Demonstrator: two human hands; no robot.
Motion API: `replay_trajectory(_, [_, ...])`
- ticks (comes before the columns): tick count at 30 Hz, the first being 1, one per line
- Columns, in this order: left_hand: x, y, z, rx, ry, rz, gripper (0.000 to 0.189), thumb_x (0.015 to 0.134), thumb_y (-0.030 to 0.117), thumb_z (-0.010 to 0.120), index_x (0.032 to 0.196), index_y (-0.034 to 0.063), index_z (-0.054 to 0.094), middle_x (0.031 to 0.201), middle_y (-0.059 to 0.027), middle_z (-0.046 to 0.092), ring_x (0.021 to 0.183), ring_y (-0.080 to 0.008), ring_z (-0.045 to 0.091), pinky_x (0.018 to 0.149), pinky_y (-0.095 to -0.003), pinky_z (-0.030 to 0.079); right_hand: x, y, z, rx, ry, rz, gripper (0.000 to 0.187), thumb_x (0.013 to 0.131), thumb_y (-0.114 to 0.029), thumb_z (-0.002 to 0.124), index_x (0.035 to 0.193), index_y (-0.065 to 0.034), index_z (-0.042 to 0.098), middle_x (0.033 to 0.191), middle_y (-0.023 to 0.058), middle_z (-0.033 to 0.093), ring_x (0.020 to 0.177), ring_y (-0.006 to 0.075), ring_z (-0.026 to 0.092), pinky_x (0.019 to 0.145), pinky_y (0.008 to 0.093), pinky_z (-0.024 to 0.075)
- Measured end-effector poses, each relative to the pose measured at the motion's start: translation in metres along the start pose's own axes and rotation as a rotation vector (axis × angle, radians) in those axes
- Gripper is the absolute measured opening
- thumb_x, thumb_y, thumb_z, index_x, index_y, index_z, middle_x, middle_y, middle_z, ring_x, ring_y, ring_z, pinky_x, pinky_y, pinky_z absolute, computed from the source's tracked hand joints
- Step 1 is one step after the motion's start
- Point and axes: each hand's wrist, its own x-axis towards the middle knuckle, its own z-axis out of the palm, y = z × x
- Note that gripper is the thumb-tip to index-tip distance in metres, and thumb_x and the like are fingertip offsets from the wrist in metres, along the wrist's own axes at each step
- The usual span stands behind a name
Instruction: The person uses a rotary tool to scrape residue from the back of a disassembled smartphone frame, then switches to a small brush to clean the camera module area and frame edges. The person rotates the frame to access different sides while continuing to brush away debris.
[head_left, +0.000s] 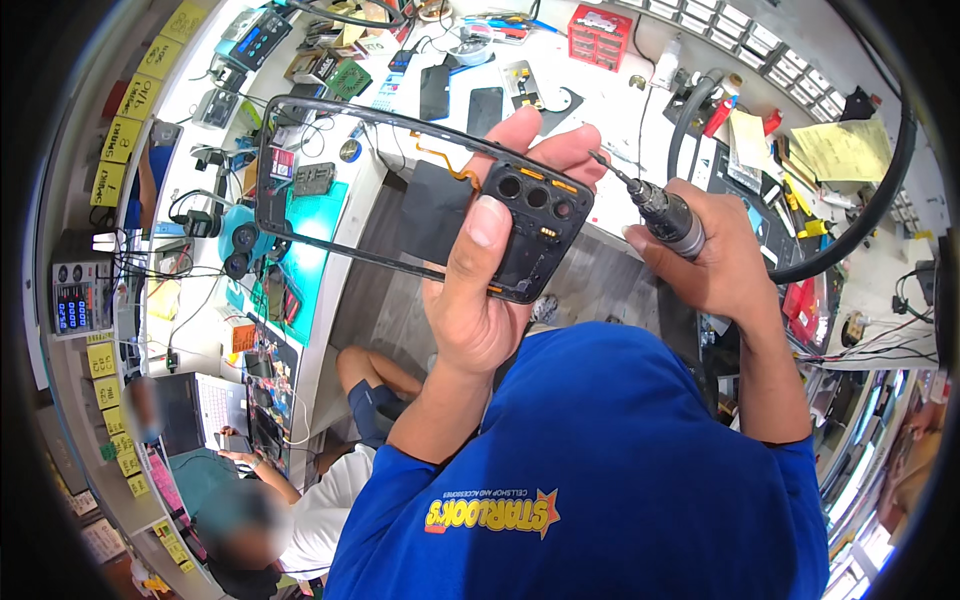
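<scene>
My left hand (480, 300) holds a black smartphone mid-frame (375, 263) at its camera end, thumb on the near face and fingers behind. The frame has a wide opening, round camera holes and an orange flex cable (448, 161); a dark flat sheet (431, 214) shows beside the thumb. To the right, my right hand (712, 255) grips a dark rotary tool (667, 214) with a thin bit. The bit's tip lies near my left fingertips and points towards the upper left. Whether it touches them cannot be told.
A white bench (592, 94) with phones, a red drawer box (600, 37) and a thick black hose (847, 240) lies ahead. At left are a green mat (319, 255), a teal microscope (244, 238) and a power supply (79, 300). Another person sits lower left, holding a phone.
</scene>
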Motion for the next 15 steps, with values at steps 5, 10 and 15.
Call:
replay_trajectory(5, [-0.011,0.012,-0.005,0.003,0.005,-0.126,0.074,0.102,0.039,0.056,0.153,-0.0104,0.034,0.143,-0.0302,0.054,0.129,-0.0377,0.060,0.113,-0.0471,0.044,0.000,0.003,-0.002,-0.056,-0.038,0.064,0.021,0.082,-0.019,0.080,0.090,-0.0037,0.067,0.069,0.0154,0.064,0.060,0.0332,0.061,0.059,0.0366,0.0475])
replay_trajectory(10, [-0.019,0.023,-0.008,0.007,0.021,-0.211,0.071,0.103,0.036,0.054,0.151,-0.0128,0.036,0.139,-0.0322,0.057,0.122,-0.0374,0.064,0.108,-0.0457,0.049,-0.006,0.012,0.002,-0.132,-0.021,-0.048,0.022,0.075,-0.016,0.079,0.085,-0.0040,0.064,0.068,0.0139,0.060,0.062,0.0341,0.058,0.058,0.0386,0.0450])
replay_trajectory(15, [-0.023,0.036,-0.016,-0.007,-0.024,-0.311,0.068,0.103,0.034,0.051,0.149,-0.0145,0.039,0.136,-0.0356,0.058,0.119,-0.0375,0.066,0.106,-0.0455,0.050,-0.005,0.011,-0.012,-0.309,-0.136,-0.018,0.032,0.066,-0.020,0.080,0.094,-0.0076,0.068,0.075,0.0176,0.065,0.073,0.0416,0.064,0.063,0.0435,0.0501])
